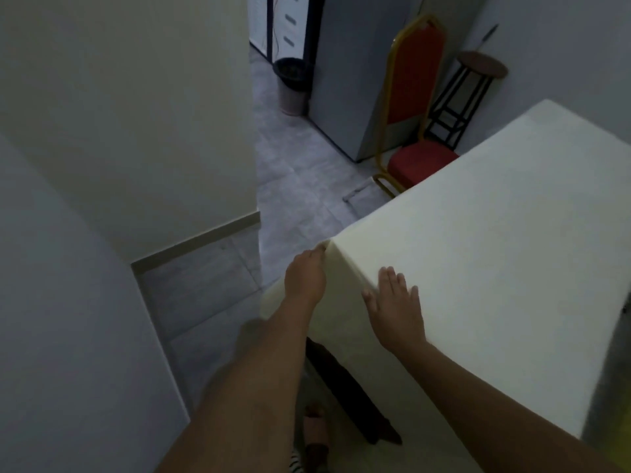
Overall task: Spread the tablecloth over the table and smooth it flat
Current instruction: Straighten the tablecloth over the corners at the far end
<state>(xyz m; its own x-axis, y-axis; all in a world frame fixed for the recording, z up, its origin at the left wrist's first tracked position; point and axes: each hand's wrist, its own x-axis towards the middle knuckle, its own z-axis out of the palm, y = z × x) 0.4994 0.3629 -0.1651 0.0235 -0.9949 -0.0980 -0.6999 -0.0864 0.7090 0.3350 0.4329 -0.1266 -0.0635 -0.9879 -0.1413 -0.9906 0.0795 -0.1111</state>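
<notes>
Right hand flat on cream tablecloth, left hand at its corner.

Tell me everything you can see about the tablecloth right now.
The plain cream fabric tablecloth already covers the tabletop and looks smooth, with no pattern visible. Its near edge hangs down over a dark table leg. At the near corner, the left hand pinches the fabric, while the right hand lies flat, fingers spread, on the cloth by the edge.
</notes>
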